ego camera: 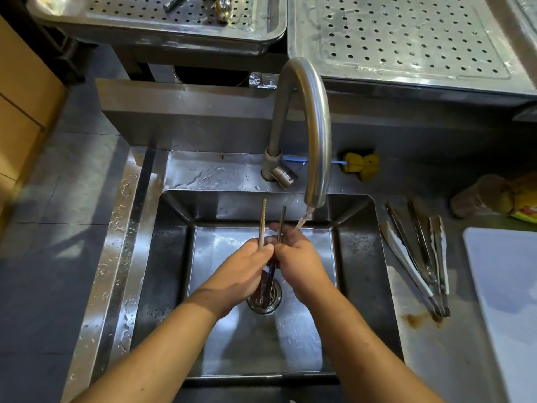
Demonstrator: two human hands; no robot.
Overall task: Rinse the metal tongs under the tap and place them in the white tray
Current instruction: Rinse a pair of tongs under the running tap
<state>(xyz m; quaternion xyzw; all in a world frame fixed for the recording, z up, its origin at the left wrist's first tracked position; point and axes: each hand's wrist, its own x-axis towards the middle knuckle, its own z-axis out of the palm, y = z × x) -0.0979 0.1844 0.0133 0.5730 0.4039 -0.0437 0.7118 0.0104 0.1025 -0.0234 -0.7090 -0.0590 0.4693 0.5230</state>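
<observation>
Right now both hands are over the sink (174, 257), w/ one pair of metal tongs (268, 228) held between them. Left hand (247, 264) is clenched round the tongs' mid section, thumb on top. Right hand (296, 257) grips them too, fingers wrapped from the other side. Tong tips point up & away from the person, splayed apart; hinge end points down toward the drain (264, 301). Tap (311, 126) arches over the basin, thin stream of water (302, 221) running, hitting approx. the right hand's fingers, just right of the tips. More tongs (418, 257) lie on the counter (453, 359) right of the sink. White tray (508, 301) sits further right, at frame edge. Yellow sponge (361, 165) rests behind the tap.
</observation>
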